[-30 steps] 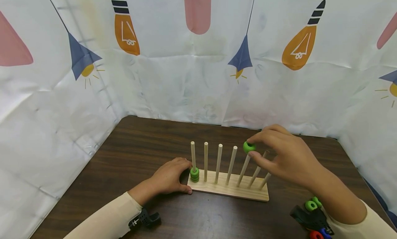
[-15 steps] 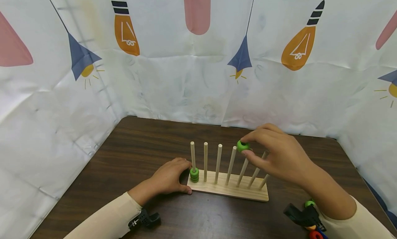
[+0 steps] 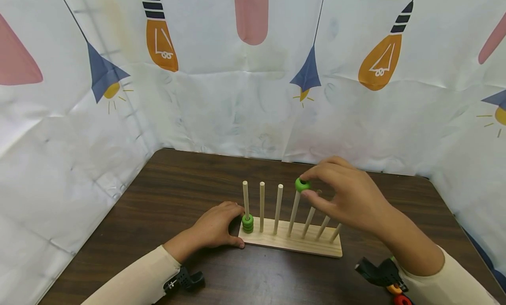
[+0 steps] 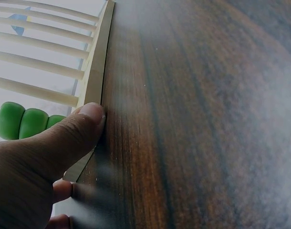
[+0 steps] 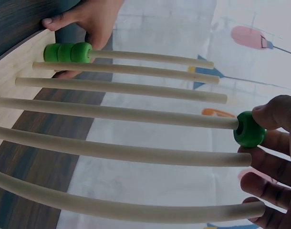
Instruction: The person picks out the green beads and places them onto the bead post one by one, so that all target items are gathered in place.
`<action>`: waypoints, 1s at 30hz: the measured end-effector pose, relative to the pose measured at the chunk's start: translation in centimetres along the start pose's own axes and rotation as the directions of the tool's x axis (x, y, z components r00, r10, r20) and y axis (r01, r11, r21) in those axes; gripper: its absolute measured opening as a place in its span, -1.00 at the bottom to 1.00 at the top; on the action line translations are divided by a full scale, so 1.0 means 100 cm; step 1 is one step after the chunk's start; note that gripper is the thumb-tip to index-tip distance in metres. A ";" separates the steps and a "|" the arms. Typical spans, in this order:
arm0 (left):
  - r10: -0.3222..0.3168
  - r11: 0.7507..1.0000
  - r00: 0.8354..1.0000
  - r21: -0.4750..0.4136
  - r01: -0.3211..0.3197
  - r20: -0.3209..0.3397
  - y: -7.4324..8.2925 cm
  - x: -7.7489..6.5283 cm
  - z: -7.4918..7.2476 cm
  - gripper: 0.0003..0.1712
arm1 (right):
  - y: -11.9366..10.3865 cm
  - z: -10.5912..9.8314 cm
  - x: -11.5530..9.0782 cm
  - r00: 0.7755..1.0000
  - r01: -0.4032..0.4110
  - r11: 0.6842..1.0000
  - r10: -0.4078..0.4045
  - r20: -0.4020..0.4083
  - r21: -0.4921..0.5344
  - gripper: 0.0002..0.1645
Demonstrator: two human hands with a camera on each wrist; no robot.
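A wooden peg stand with several upright pegs stands on the table. Three green beads are stacked at the bottom of its leftmost peg. My left hand grips the stand's left end, and in the left wrist view the thumb presses on the base's edge. Between thumb and index finger, my right hand pinches another green bead at the top of the middle peg. The right wrist view has this bead at the peg's tip, its hole facing the peg; whether the tip is inside is hard to tell.
An orange bead and a red bead lie at the lower right, partly hidden by the right wrist's black camera mount. A dark wood-grain table meets a white printed curtain behind.
My right hand has moved left with the green bead, from above the neighbouring peg to the top of the middle one. The left hand has stayed on the stand.
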State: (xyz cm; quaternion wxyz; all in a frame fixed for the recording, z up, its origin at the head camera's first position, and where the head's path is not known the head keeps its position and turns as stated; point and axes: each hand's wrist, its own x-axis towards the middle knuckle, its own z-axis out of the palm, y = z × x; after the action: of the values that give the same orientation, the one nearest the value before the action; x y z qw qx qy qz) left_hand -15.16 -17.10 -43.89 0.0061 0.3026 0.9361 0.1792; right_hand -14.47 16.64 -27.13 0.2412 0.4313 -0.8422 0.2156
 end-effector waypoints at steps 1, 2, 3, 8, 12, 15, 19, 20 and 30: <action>-0.001 1.000 1.000 0.000 0.001 0.000 0.000 0.000 0.000 -0.25 | 0.000 0.001 0.001 1.000 0.001 1.000 -0.001 0.003 0.002 -0.62; -0.002 1.000 1.000 0.000 0.002 0.001 0.000 0.000 0.000 -0.25 | -0.001 0.001 0.001 1.000 0.002 1.000 -0.002 0.006 0.002 -0.62; -0.002 1.000 1.000 0.001 0.002 0.001 0.000 0.000 0.000 -0.24 | -0.001 0.002 0.002 1.000 0.001 1.000 -0.001 0.010 0.004 -0.61; -0.003 1.000 1.000 0.001 0.003 0.001 0.000 0.000 0.000 -0.25 | -0.002 0.005 0.005 1.000 -0.005 1.000 0.005 0.022 0.006 -0.62; -0.002 1.000 1.000 -0.002 0.002 0.002 0.000 0.000 0.000 -0.26 | -0.003 0.008 0.008 1.000 0.001 1.000 -0.001 0.018 0.015 -0.64; -0.004 1.000 1.000 -0.004 0.004 0.005 0.000 0.000 0.000 -0.26 | -0.003 0.010 0.010 1.000 0.011 1.000 -0.012 0.011 0.026 -0.64; -0.007 1.000 1.000 -0.002 0.007 0.008 0.000 0.000 0.000 -0.26 | -0.005 0.012 0.012 1.000 0.005 1.000 -0.005 0.016 0.031 -0.65; -0.006 1.000 1.000 -0.001 0.007 0.008 0.000 0.000 0.000 -0.25 | -0.005 0.012 0.012 1.000 -0.002 1.000 0.001 0.021 0.029 -0.65; -0.008 1.000 1.000 0.002 0.008 0.006 0.001 -0.001 0.000 -0.26 | -0.009 0.016 0.018 0.999 -0.017 0.999 0.015 0.039 0.042 -0.67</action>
State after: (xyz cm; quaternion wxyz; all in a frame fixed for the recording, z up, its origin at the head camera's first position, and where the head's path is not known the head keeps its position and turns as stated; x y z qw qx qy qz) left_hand -15.06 -17.07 -43.89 0.0093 0.2995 0.9375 0.1771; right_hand -15.01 14.11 -27.17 0.2139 0.4336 -0.8454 0.2271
